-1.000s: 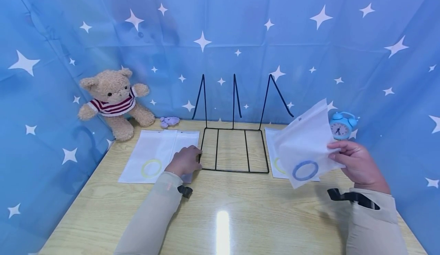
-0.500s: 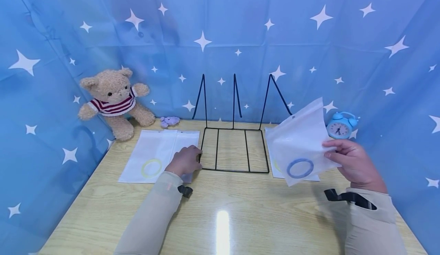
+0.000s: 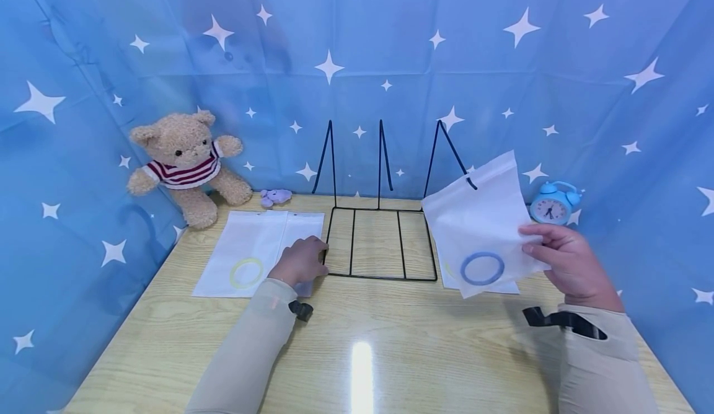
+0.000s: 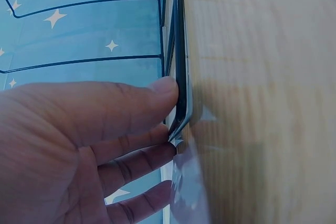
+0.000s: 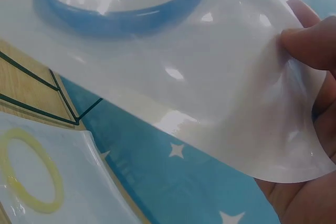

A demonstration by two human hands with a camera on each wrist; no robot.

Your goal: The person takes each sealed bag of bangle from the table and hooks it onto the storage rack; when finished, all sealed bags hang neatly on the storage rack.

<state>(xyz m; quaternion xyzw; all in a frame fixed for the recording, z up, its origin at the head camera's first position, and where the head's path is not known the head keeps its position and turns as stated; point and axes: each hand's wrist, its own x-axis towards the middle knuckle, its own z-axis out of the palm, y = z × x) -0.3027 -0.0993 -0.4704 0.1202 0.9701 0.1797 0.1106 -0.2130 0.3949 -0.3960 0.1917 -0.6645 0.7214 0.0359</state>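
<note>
My left hand (image 3: 300, 260) pinches the front left corner of a black wire display rack (image 3: 379, 277); in the left wrist view the thumb lies on the wire (image 4: 180, 51). With thumb and fingers, my right hand (image 3: 577, 268) holds the right edge of a whitish plastic bag (image 3: 480, 215) containing a blue ring (image 3: 483, 269). The bag hangs tilted at the rack's right hook (image 3: 454, 154). The hook's tip shows in front of the bag's top edge; whether it passes through the hole I cannot tell. Beneath lies another bag with a yellow ring (image 5: 31, 169).
Flat bags, one with a yellow ring (image 3: 246, 273), lie left of the rack, partly under my left hand. A teddy bear (image 3: 186, 166), a small purple toy (image 3: 275, 198) and a blue alarm clock (image 3: 552, 204) stand near the starry curtain (image 3: 357, 30). Two more hooks (image 3: 381, 154) rise from the rack.
My right hand has moved left with the bag, bringing its top edge to the right hook; the hook's tip now shows in front of it. My left hand stays at the rack corner.
</note>
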